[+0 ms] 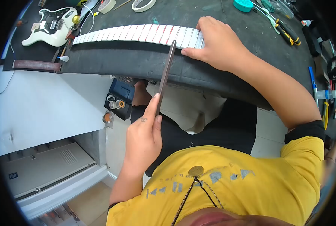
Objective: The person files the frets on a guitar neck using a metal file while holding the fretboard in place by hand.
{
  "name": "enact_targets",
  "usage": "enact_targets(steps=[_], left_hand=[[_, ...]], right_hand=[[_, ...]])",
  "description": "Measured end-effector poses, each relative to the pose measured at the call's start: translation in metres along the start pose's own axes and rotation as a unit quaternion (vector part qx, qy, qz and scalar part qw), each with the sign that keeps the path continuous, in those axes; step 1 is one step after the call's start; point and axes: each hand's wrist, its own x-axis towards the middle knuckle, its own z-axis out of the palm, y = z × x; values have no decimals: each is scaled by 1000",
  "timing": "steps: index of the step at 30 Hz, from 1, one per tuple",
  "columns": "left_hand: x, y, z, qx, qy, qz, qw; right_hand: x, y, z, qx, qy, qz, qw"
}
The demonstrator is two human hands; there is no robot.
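A guitar neck (138, 33) lies across the dark workbench mat (130, 60), its fretboard covered with white strips between the frets, some edged in red. My right hand (222, 45) grips the neck's right end, thumb on the near edge and fingers over the far edge. In my left hand (143, 139) is a slim dark file (165, 75), pinched near its lower end with the index finger laid along it. The file points up and away from my body, and its far tip meets or overlaps the neck's near edge; contact is unclear.
A white guitar body (67, 20) lies at the back left, near a brown block (36, 66). Tape rolls (150, 5) sit at the back. Yellow-black pliers (284, 34) and a teal container (243, 5) are at right. Below the bench edge stands a black box (117, 90).
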Motion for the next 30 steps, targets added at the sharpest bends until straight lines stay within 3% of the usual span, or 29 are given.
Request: enact_targets(steps=[3,4,7,8,10,13,17,21,23,25,30], left_hand=[[34,1,3,66,30,54,996],[62,9,1,63,6,19,998],[146,13,8,65,36,123,990],[154,17,7,30,18,95,995],[145,22,5,-8,-1,43,999],[64,14,-7,-17,-30,-30,999],[-7,0,-3,9,9,8,1000],[80,17,-5,30,7,36,999],[138,10,7,64,47,143,987],[156,24,6,19,1,49,999],[40,1,-4,-6,7,26,1000]], right_hand=[[-2,-5,0,1,-16,0,1000],[-2,-3,0,3,-13,-1,1000],[-3,0,1,4,-12,4,1000],[-2,0,1,3,-16,4,1000],[-1,-3,-5,8,-31,10,999],[-2,-2,-3,12,-23,5,1000],[-3,1,4,0,5,-8,1000],[-1,-3,-2,3,-11,5,1000],[-1,-2,0,1,-13,1,1000],[-2,-2,-2,4,-20,4,1000],[-3,-2,-1,5,-15,0,1000]])
